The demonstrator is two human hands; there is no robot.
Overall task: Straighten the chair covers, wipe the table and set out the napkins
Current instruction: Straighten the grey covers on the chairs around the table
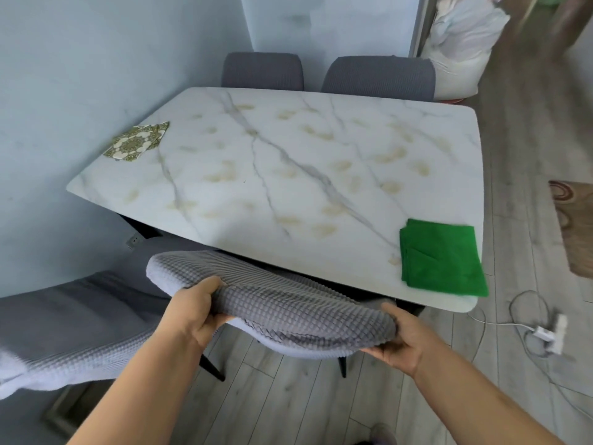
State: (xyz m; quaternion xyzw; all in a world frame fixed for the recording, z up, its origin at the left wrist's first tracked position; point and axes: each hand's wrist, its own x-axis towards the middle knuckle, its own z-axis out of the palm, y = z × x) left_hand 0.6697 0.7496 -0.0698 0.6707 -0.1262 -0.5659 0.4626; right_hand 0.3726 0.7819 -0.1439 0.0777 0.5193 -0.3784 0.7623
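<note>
A grey waffle-textured chair cover (pixel 282 303) sits on the backrest of the near chair, bunched along its top edge. My left hand (pixel 192 313) pinches the cover at its left side. At the right end my right hand (pixel 401 338) grips the same cover from beneath. Beyond the chair lies the white marble table (pixel 288 162). A folded green cloth (pixel 441 258) rests on the table's near right corner. Green patterned napkins (pixel 136 141) lie in a small pile at the far left edge.
Another grey-covered chair (pixel 73 326) stands at my left. Two more covered chairs (pixel 263 70) (pixel 380 77) stand at the table's far side. A white power strip with cables (pixel 552 332) lies on the wood floor at right, near a rug (pixel 577 226). A white bag (pixel 462 43) sits far right.
</note>
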